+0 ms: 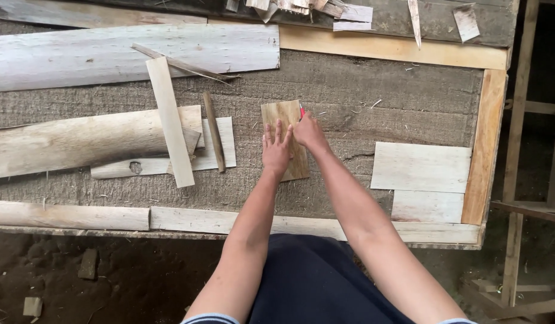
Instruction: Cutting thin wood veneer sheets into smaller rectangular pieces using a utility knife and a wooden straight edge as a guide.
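A small tan wooden board (282,115) lies on the rough grey workbench (349,90). My left hand (276,148) presses flat on the board with its fingers spread. My right hand (309,131) is closed around a red pencil (301,110) whose tip meets the board's right edge near the top. The lower part of the board shows below my left hand.
Pale planks and offcuts (169,120) lie to the left, with a thin dark stick (214,132) among them. Two light boards (420,167) rest at the right by the bench's wooden rim (485,144). Scraps litter the far edge. Dirt floor lies below.
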